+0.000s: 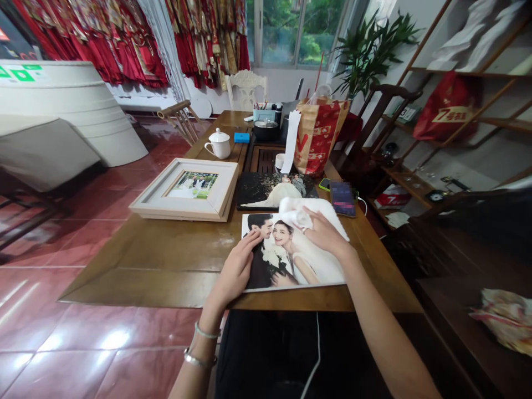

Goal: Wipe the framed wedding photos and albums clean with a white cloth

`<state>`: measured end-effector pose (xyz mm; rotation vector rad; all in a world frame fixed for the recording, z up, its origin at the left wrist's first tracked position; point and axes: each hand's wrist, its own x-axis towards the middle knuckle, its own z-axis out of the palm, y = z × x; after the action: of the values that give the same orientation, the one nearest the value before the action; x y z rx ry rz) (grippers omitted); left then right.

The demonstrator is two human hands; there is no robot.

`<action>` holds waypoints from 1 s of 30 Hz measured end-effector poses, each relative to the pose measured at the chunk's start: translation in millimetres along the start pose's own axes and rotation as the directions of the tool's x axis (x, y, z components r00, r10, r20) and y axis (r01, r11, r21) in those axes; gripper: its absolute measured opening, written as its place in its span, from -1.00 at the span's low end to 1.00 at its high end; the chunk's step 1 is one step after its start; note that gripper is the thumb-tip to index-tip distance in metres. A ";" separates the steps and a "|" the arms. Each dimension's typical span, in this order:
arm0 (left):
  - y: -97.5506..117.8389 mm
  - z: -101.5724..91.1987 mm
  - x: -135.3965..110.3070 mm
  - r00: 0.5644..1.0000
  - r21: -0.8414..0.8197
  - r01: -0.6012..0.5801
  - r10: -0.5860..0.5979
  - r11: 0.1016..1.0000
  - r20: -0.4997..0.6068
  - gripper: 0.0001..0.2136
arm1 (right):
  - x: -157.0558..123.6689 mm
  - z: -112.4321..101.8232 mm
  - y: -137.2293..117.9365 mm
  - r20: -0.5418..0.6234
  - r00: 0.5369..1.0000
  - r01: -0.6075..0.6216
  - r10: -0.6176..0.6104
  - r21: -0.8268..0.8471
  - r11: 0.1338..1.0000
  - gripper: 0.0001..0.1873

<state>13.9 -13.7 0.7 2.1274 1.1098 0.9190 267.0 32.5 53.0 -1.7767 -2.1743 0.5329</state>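
Note:
A large wedding photo print (286,266) lies flat at the table's near edge, showing a couple in a dark suit and a white veil. My left hand (239,266) rests on its left side, fingers stretched out and flat. Over the print's upper right part, my right hand (326,230) has its fingers closed on a crumpled white cloth (300,218). A fluffy white towel (332,213) lies under and behind that hand, covering the photo's far right corner. Just beyond is a dark photo panel (266,191) with a white dress on it.
Stacked pale picture frames (145,208) stand on the left of the wooden table (166,255). Farther back are a lidded white mug (218,145), a blue box (241,137) and a red-and-brown paper bag (313,138). A phone (343,199) with a white cable lies at the right.

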 end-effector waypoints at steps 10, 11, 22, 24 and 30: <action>3.4 0.7 -0.1 1.000 -0.005 0.018 -0.018 1.000 -0.021 -0.59 | -102.6 16.5 -12.0 0.014 0.978 0.207 -0.207 -0.074 0.976 -0.15; 3.7 0.8 0.2 1.000 -0.006 0.016 -0.016 1.000 -0.024 -0.59 | -114.4 18.6 -19.0 0.047 0.969 0.244 -0.241 -0.063 0.968 -0.13; -0.4 1.9 0.5 1.000 0.035 0.019 -0.019 0.999 -0.009 -0.58 | -78.1 5.6 -0.3 0.019 0.983 0.182 -0.183 0.023 0.983 -0.23; -1.8 2.4 0.6 1.000 0.035 0.013 -0.013 0.999 -0.008 -0.58 | -49.0 0.8 12.4 -0.012 0.995 0.096 -0.096 0.002 0.995 -0.26; -2.2 0.7 0.7 1.000 -0.014 -0.003 0.003 1.000 -0.010 -0.58 | -21.2 -0.8 19.3 -0.048 0.998 0.034 -0.037 -0.065 0.997 -0.29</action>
<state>13.7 -12.2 -1.1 2.1159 1.1019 0.9379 288.5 15.2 45.3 -1.7608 -2.2082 0.4112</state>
